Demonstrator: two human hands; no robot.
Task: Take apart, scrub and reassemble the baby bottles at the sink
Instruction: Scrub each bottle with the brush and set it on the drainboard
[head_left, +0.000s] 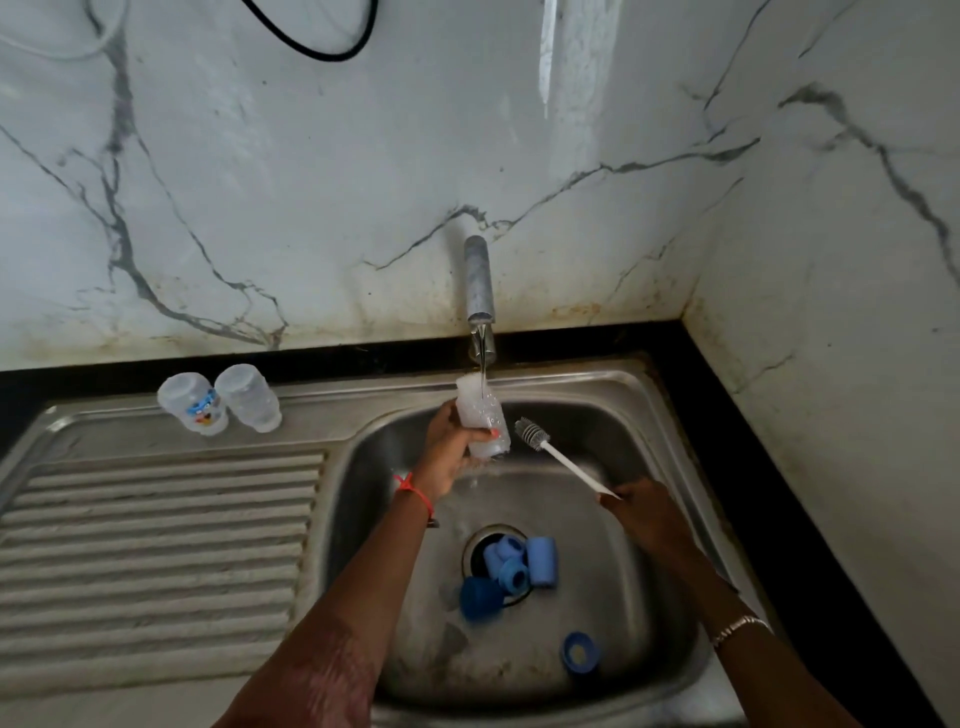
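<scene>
Steel sink (623, 410), bottle (482, 418) beneath tap (479, 275)

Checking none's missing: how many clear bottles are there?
3. The printed bottle and the plain bottle stand on the sink ledge; the third bottle is in the left hand under the tap.

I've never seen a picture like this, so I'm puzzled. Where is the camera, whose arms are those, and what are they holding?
The camera sits on a person's head and looks down, so you see their own arms at a sink. The left hand grips a clear baby bottle under the running tap. The right hand holds a bottle brush by the end of its handle. On the draining board stand two more clear bottles. Near the drain lie blue bottle parts.
</scene>
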